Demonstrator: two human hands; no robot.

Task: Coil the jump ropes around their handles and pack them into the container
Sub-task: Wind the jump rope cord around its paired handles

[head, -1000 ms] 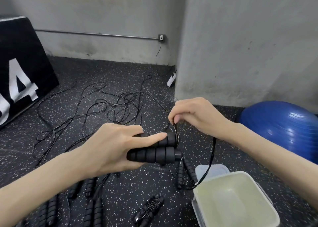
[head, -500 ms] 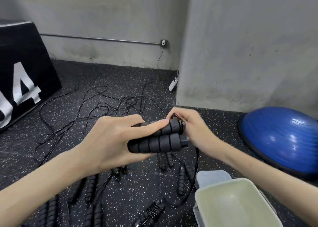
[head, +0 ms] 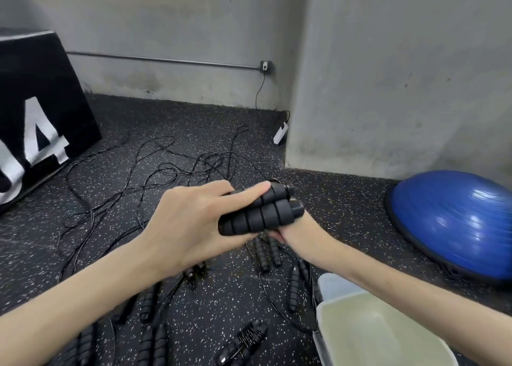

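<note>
My left hand (head: 191,227) grips two black foam jump rope handles (head: 263,213) side by side, thumb laid along the top. My right hand (head: 302,232) sits just below and behind the handles' right end. Its fingers curl up out of sight there, holding the thin black cord. A loop of that cord (head: 273,307) trails down to the floor. The pale green container (head: 374,335) stands open at the bottom right, with its lid (head: 332,282) beside it. One coiled rope (head: 243,340) lies on the floor left of the container.
Several loose handles (head: 267,252) and tangled black cords (head: 177,171) cover the speckled floor. A blue balance dome (head: 457,224) sits at the right, a black numbered box (head: 36,110) at the left. A white power strip (head: 280,134) lies by the grey wall corner.
My right hand has swung from above the handles' end down and under them, carrying the cord around. The left hand keeps its grip; the view has tilted slightly.
</note>
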